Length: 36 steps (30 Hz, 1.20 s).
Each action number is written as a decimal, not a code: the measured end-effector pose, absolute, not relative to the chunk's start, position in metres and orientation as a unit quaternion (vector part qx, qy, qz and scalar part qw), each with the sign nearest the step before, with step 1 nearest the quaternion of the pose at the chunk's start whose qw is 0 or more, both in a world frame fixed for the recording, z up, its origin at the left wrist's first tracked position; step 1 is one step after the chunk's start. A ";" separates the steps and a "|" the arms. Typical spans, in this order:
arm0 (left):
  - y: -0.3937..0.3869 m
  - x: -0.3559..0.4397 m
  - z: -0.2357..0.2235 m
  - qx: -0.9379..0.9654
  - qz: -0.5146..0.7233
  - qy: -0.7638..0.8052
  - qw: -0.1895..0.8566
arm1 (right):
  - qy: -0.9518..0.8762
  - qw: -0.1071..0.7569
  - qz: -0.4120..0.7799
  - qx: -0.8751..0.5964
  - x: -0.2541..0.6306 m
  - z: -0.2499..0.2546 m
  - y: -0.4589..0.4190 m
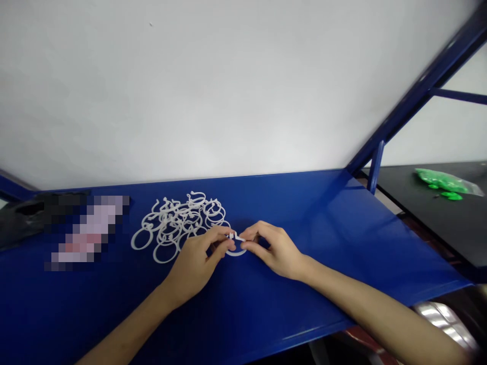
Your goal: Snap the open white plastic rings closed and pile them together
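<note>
— White plastic, that ring: why do both hands meet on it?
— The left hand pinches one side, the right hand the other, fingertips closed at its small clasp, ring low over the blue counter near its middle.
— And the pile of rings?
— Just beside the left hand, toward the back edge (within easy reach). No readable writing; one patch at the left is blurred.
</note>
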<state>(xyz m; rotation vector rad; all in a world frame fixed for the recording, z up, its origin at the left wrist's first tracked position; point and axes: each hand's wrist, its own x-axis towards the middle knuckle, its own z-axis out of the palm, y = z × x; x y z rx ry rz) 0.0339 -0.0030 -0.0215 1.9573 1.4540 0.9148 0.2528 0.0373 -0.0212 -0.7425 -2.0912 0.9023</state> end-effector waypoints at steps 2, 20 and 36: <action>-0.003 0.034 -0.020 0.710 0.347 0.537 0.296 | -0.795 0.378 0.367 -0.300 0.252 -0.021 0.036; -0.012 0.046 -0.022 0.702 0.418 0.526 0.237 | -0.865 0.360 0.290 -0.197 0.255 -0.018 0.031; 0.008 0.020 -0.030 0.805 0.272 0.522 -0.077 | -0.864 0.185 0.081 -0.461 0.288 -0.020 0.084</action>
